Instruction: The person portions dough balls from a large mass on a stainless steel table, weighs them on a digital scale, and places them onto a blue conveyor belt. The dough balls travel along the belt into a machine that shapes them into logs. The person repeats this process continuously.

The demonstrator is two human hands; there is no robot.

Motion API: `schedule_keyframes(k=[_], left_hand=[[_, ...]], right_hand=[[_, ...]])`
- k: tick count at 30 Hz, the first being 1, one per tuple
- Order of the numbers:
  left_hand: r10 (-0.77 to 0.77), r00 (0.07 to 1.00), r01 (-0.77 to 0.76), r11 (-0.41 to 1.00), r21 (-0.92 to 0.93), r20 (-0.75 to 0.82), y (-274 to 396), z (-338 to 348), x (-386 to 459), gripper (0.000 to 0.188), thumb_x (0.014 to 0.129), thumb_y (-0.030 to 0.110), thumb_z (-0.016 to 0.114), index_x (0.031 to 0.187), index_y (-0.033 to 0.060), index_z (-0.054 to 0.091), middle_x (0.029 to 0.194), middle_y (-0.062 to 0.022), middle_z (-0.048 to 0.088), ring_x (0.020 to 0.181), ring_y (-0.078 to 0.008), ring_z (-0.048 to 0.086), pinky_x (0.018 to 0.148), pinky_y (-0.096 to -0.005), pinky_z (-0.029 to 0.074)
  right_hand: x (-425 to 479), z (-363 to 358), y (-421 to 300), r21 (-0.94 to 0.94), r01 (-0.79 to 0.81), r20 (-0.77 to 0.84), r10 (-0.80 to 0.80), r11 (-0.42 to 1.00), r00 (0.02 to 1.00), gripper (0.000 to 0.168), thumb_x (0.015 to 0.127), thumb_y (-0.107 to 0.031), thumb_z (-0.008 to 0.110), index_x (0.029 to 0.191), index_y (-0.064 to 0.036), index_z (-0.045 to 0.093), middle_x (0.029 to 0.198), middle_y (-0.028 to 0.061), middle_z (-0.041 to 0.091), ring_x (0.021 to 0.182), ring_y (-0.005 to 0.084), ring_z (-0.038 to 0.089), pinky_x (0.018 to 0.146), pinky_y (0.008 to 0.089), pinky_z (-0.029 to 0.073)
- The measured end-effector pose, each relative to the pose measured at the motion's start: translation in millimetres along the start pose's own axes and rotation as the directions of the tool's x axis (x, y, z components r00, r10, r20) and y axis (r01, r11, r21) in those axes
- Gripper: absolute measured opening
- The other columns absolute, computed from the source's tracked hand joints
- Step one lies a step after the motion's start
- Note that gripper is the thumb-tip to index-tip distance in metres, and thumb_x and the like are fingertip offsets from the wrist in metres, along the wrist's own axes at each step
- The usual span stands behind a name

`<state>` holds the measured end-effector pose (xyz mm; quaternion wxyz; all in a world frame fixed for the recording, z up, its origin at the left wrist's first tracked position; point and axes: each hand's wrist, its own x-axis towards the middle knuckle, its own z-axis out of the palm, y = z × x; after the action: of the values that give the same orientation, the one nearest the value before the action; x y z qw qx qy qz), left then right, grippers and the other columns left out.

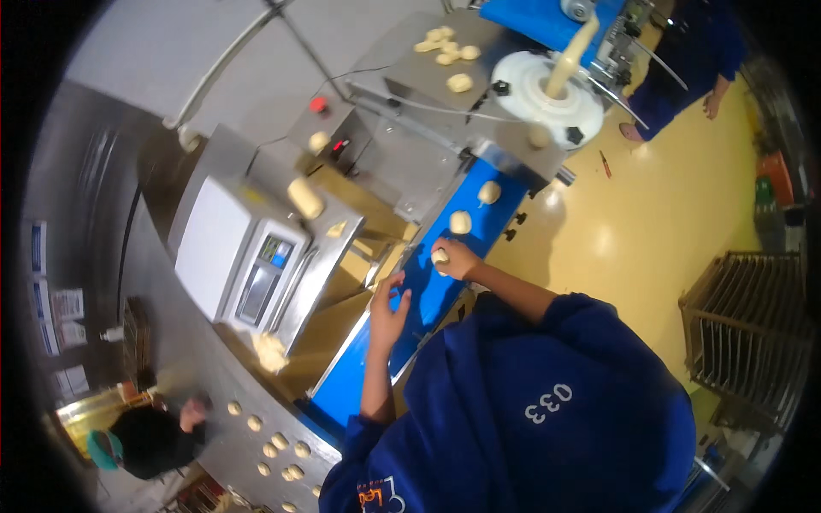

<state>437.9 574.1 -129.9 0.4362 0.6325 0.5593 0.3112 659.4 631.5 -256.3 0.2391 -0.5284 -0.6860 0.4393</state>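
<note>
My right hand (458, 260) grips a pale dough ball (440, 256) over the blue conveyor belt (410, 330). Just beyond it on the belt lie a second dough ball (460, 222) and, farther up, a third dough ball (489, 192). By the belt's left edge, my left hand (389, 311) is held with thumb and fingers apart and nothing between them. A white dough machine head (516, 80) stands at the top of the belt, with a thick dough strand (573, 56) running into its centre.
Left of the belt, a digital scale (244, 256) stands beside a dough roll (305, 198) and a dough lump (270, 351). Several dough balls (279, 440) lie on the steel table. A co-worker (151, 439) is at lower left, another person (680, 77) at upper right. A rack (744, 320) stands right.
</note>
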Motion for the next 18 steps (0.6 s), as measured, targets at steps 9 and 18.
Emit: schedule_keyframes(k=[9,18], left_hand=[[-0.015,0.993,0.087,0.779,0.620,-0.121,2.9,180.6,123.7,0.069,0.074,0.031,0.076,0.128,0.0046,0.043,0.118,-0.0244,0.048,0.107,-0.0437,0.050,0.091,-0.0478,0.045],[-0.564,0.808,0.542,0.601,-0.587,0.169,-53.3,125.3,118.0,0.036,0.083,0.018,0.057,0.116,0.0093,0.045,0.097,-0.0135,0.057,0.088,-0.0306,0.060,0.078,-0.0513,0.050]], right_hand=[[3.5,-145.9,43.3,-0.178,-0.007,-0.357,-0.058,0.984,0.932,0.038,0.076,-0.019,0.069,0.111,-0.008,0.058,0.111,0.0151,0.054,0.105,0.0327,0.053,0.089,0.0385,0.045],[31.4,-154.9,68.6,-0.441,0.166,0.035,-0.168,0.882,0.985,0.047,0.067,-0.016,0.072,0.112,-0.015,0.060,0.111,0.0130,0.051,0.109,0.0325,0.051,0.088,0.0419,0.047]])
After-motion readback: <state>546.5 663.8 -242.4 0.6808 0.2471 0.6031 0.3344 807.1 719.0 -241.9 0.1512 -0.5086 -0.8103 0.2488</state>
